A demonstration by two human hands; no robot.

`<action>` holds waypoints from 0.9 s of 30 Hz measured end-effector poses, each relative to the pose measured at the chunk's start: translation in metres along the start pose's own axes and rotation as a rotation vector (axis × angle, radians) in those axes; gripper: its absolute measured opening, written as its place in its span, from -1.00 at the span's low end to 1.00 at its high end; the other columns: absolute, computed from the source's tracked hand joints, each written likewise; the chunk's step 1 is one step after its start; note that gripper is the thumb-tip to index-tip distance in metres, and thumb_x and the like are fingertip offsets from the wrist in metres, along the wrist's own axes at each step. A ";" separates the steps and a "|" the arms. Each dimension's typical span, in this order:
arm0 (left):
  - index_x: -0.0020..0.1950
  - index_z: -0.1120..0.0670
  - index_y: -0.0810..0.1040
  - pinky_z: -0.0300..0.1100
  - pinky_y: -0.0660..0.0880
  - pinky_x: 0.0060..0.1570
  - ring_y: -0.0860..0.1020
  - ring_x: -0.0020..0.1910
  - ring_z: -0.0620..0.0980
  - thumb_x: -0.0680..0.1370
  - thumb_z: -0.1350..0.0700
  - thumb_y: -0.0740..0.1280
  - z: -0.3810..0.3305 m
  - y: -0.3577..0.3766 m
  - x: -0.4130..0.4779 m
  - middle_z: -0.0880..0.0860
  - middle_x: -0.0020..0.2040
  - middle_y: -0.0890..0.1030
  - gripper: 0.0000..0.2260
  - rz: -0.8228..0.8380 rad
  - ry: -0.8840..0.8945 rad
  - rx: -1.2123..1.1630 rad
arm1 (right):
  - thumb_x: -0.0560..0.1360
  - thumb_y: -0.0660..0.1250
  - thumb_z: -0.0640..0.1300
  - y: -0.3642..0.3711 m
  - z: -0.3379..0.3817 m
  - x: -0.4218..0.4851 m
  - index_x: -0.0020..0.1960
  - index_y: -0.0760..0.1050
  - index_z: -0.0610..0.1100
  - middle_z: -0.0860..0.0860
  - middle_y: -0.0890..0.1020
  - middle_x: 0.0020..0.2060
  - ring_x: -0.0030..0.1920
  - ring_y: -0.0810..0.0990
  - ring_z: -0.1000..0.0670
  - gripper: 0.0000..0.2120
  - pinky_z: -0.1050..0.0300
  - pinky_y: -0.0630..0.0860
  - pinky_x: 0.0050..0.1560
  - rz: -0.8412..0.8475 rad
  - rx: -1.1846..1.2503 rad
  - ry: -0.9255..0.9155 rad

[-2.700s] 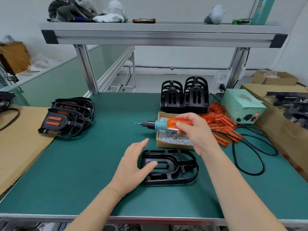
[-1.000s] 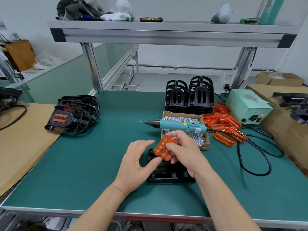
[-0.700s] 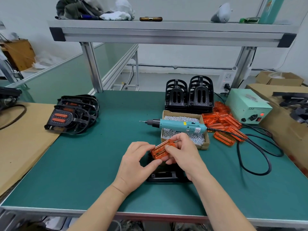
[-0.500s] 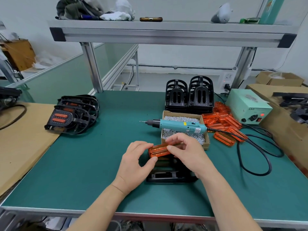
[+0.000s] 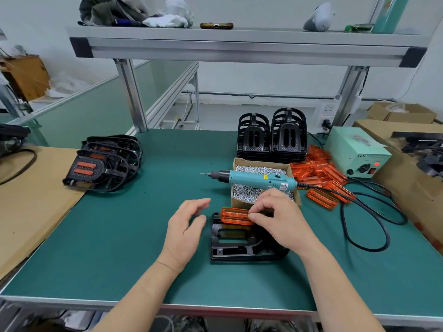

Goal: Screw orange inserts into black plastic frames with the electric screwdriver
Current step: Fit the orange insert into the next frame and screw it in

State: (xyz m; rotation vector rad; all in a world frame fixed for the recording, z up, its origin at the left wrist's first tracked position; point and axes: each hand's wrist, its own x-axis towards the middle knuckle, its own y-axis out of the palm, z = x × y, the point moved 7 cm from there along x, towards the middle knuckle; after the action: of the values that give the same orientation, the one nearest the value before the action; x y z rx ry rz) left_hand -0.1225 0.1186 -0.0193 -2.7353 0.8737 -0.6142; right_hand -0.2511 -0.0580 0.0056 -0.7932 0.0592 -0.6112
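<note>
A black plastic frame [image 5: 236,245] lies flat on the green mat in front of me. My right hand [image 5: 280,221] pinches an orange insert [image 5: 235,216] and holds it over the frame's far end. My left hand [image 5: 185,230] hovers just left of the frame with relaxed fingers, touching nothing. The teal electric screwdriver [image 5: 254,179] lies across the cardboard box of screws [image 5: 261,188], tip pointing left. Loose orange inserts [image 5: 321,178] are piled to the right of the box.
Two stacks of empty black frames [image 5: 272,137] stand behind the screw box. Finished frames with orange inserts [image 5: 105,161] lie at the left. A green power supply [image 5: 357,152] and its black cable [image 5: 366,219] occupy the right side. Cardboard sheet [image 5: 28,207] covers the left edge.
My right hand laid the screwdriver on the screw box and took an orange insert. Both hands brought it to the frame; my left hand has now let go and drawn back left.
</note>
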 end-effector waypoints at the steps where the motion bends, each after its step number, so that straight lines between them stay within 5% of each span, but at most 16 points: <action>1: 0.17 0.13 0.62 -0.27 0.44 0.23 0.56 0.14 -0.14 0.53 0.30 0.23 0.002 -0.001 0.001 0.01 0.09 0.63 -0.72 -0.011 -0.020 -0.013 | 0.45 0.54 -0.12 -0.001 -0.002 -0.001 -0.26 0.65 0.11 0.19 0.54 -0.05 0.10 0.43 0.19 -0.82 0.38 0.30 0.09 -0.003 -0.013 0.007; 4: 0.07 0.12 0.64 -0.26 0.47 0.18 0.58 0.08 -0.13 0.55 0.46 0.24 0.005 0.000 0.002 0.03 0.03 0.64 -0.69 -0.015 -0.030 0.011 | 0.44 0.55 -0.09 0.002 -0.006 -0.005 -0.25 0.66 0.11 0.23 0.53 0.02 0.14 0.33 0.18 -0.85 0.36 0.22 0.08 0.028 -0.020 0.035; 14: -0.17 0.16 0.67 -0.37 0.43 0.09 0.57 0.03 -0.12 0.52 0.40 0.37 -0.001 0.001 0.003 0.01 -0.05 0.63 -0.82 0.000 0.060 0.107 | 0.43 0.57 -0.04 0.017 0.001 -0.009 -0.25 0.64 0.16 0.26 0.51 0.17 0.30 0.24 0.12 -0.84 -0.05 0.22 0.43 0.121 -0.079 0.030; 27: -0.25 0.01 0.63 -0.52 0.15 0.20 0.34 0.31 -0.13 0.46 0.21 0.46 0.003 0.027 0.000 -0.16 0.18 0.41 -0.87 0.279 0.054 0.331 | 0.46 0.51 0.02 0.026 0.008 -0.005 -0.18 0.66 0.08 0.20 0.49 0.13 0.27 0.24 0.09 -0.92 0.05 0.22 0.32 0.203 -0.307 0.004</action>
State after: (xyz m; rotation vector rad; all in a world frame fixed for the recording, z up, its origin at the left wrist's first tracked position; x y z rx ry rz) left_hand -0.1347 0.0971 -0.0309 -2.2635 1.0387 -0.7061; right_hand -0.2404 -0.0357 -0.0075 -1.0681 0.2387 -0.4148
